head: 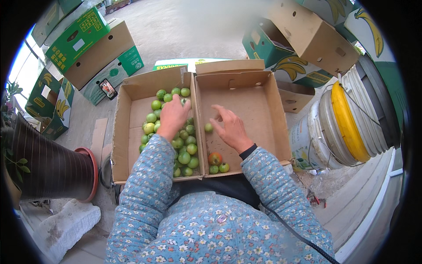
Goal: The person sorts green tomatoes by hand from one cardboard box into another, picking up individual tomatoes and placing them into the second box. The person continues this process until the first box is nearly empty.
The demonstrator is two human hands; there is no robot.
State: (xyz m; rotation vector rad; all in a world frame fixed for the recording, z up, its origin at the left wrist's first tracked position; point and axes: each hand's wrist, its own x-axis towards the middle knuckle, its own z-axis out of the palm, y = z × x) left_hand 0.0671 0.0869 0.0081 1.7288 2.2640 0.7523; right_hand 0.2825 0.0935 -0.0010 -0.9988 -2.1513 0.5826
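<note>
Two cardboard boxes stand side by side before me. The left cardboard box (138, 84) holds many green tomatoes (184, 157), mostly along its middle and right side. My left hand (174, 115) is over them near the box's far right part, with a green tomato (184, 101) by its fingertips; whether it grips one cannot be seen. In the right cardboard box (260, 115), my right hand (230, 127) hovers with fingers apart and nothing visible in them. One green tomato (208, 127) lies left of that hand. A reddish-orange tomato (215, 158) and a few green ones (224, 167) lie in the near left corner.
Stacked banana boxes (99, 59) stand at the far left, with a phone (108, 89) leaning there. More cartons (313, 43) are piled at the far right, beside nested buckets (343, 122). A large dark plant pot (52, 158) and a pale block (67, 227) are at the left.
</note>
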